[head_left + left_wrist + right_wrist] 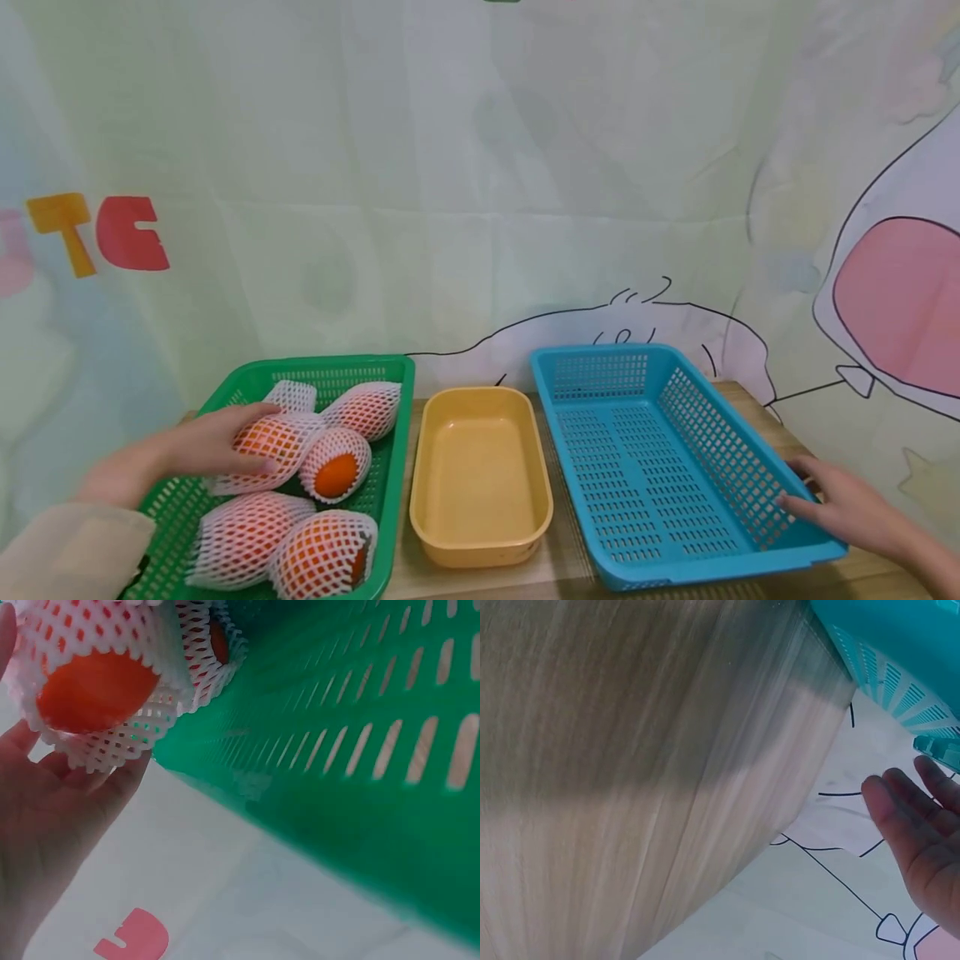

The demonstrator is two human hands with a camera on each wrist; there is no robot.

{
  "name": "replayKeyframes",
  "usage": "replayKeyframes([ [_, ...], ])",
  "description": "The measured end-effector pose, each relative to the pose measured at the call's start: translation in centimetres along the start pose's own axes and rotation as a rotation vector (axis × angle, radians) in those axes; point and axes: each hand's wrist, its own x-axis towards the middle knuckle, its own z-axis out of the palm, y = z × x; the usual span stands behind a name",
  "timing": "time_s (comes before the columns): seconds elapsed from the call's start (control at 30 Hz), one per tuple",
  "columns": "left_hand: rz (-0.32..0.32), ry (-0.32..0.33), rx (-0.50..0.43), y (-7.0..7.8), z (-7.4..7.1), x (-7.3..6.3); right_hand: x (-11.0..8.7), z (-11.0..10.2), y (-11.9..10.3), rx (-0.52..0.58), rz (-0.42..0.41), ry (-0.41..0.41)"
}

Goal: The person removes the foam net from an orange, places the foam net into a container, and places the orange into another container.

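At the left in the head view, my left hand (pixel 202 443) holds an orange fruit in a white foam net (pixel 281 442) inside the green basket (pixel 402 467). Its thumb and fingers spread round the netted fruit, also in the left wrist view, where bare orange skin (pixel 97 690) shows through the net's opening. Several more netted orange fruits (pixel 322 550) lie around it. On the right, my right hand (pixel 847 504) is at the right rim of the blue basket (pixel 652 575), its fingers loosely extended. The right wrist view shows those fingers (pixel 904 817) close beside the basket's edge, gripping nothing.
Between the two baskets stands a yellow plastic tub (pixel 480 475) with nothing in it. The blue basket holds nothing either. All three containers are on a wooden table (pixel 465 583), and a printed cloth (pixel 450 208) hangs behind it.
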Motion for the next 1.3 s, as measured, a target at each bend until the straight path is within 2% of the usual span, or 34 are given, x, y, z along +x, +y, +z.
replayKeyframes([
  [0.13, 0.022, 0.011, -0.016, -0.2, 0.4, 0.1, 0.1, 0.0, 0.1, 0.073, 0.031, -0.040],
  [0.33, 0.020, 0.023, -0.080, -0.4, 0.9, 0.1, 0.1, 0.1, 0.2, 0.175, 0.035, -0.056],
  [0.5, 0.019, 0.023, -0.146, -0.7, 1.3, 0.2, 0.2, 0.2, 0.2, 0.268, 0.093, -0.098],
  [0.77, 0.052, 0.063, -0.061, -0.8, 1.7, 0.2, 0.2, 0.3, 0.6, 0.455, 0.138, -0.155],
  [0.9, 0.071, 0.091, -0.042, -0.8, 1.7, 0.3, 0.2, 0.3, 0.8, 0.477, 0.139, -0.160],
  [1.13, 0.036, 0.096, -0.012, -0.8, 1.6, 0.3, 0.0, 0.2, 0.7, 0.504, 0.124, -0.164],
  [1.3, 0.033, 0.107, 0.007, -0.8, 1.5, 0.2, 0.0, 0.3, 0.7, 0.520, 0.129, -0.168],
])
